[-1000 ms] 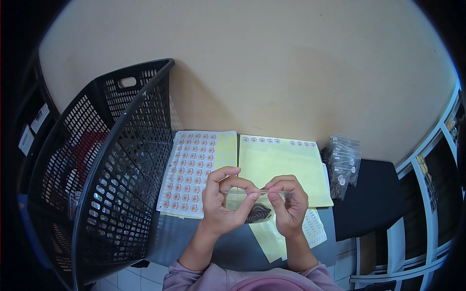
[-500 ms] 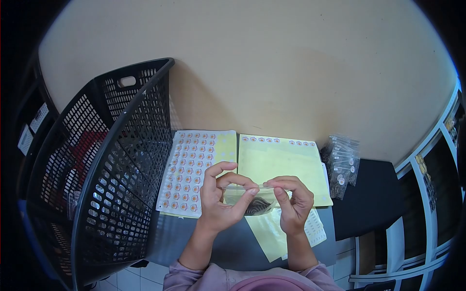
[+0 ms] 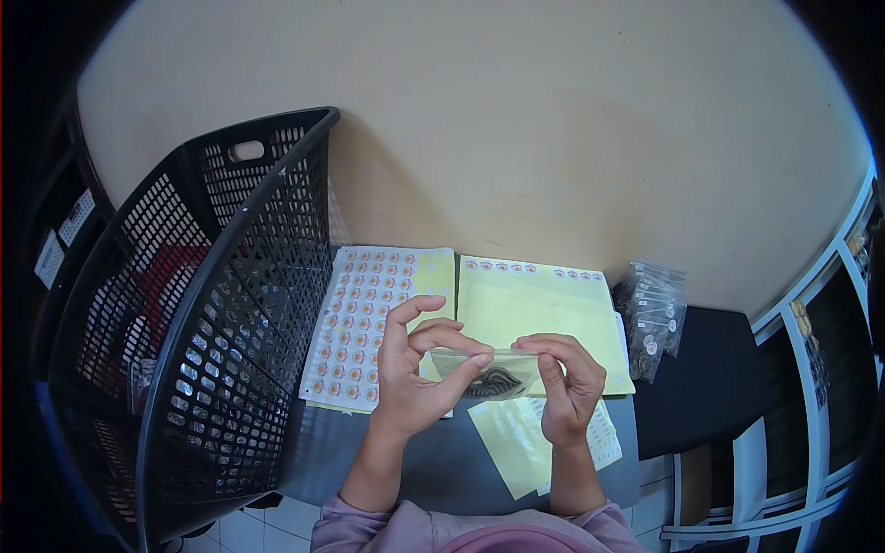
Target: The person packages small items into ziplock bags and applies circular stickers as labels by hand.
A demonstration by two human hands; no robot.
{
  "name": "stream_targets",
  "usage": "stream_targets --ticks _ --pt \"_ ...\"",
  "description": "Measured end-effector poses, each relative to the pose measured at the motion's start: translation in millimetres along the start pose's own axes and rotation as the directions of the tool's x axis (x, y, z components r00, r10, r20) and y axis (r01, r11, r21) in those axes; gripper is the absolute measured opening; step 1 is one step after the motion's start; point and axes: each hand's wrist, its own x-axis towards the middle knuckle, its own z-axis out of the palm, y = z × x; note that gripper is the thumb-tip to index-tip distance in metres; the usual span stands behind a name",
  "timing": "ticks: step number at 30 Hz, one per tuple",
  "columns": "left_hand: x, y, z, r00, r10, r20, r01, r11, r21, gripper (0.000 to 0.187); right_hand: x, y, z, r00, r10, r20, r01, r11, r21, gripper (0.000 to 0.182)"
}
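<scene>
- Currently, in the head view, the left hand (image 3: 415, 369) and the right hand (image 3: 567, 387) together hold a small clear plastic bag (image 3: 489, 373) above the near edge of the grey table (image 3: 442, 470).
- Both hands pinch the bag's top strip: the left thumb and fingertips grip its left end, and the right thumb and forefinger grip its right end, so neither hand is spread flat.
- Something dark lies inside the bag; what it is cannot be told.
- Beneath and beyond the hands, a sticker sheet (image 3: 369, 332) full of round orange labels lies on the left, touching a yellow backing sheet (image 3: 544, 309) that keeps only a row of labels along its far edge.
- Nearer the table's front edge, a smaller yellow sheet (image 3: 512, 442) overlaps a white label sheet (image 3: 599, 433).
- At the table's right edge, a stack of clear bags (image 3: 653, 318) stands with round labels already on them.
- To the left, a black perforated basket (image 3: 221, 332) is tilted against the table.
- Judging by this, many bags are finished; the held one appears unlabelled, and its top strip looks to be under closing pressure.
</scene>
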Motion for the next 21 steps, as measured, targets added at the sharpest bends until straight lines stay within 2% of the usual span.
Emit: stream_targets --ticks 6,13,21 --pt "3 1 -4 0.999 0.005 -0.038 -0.007 0.998 -0.056 0.06 2 -3 -2 0.998 -0.057 -0.009 0.056 0.995 -0.085 0.009" --pt "5 2 -9 0.999 0.031 -0.01 -0.031 0.999 -0.019 0.064 4 -6 -6 0.994 -0.111 -0.022 0.108 0.986 -0.124 0.008" --pt "4 3 -13 0.999 0.032 -0.042 -0.036 0.996 -0.082 0.053 3 -6 -7 0.989 -0.144 -0.021 0.139 0.979 -0.149 0.009"
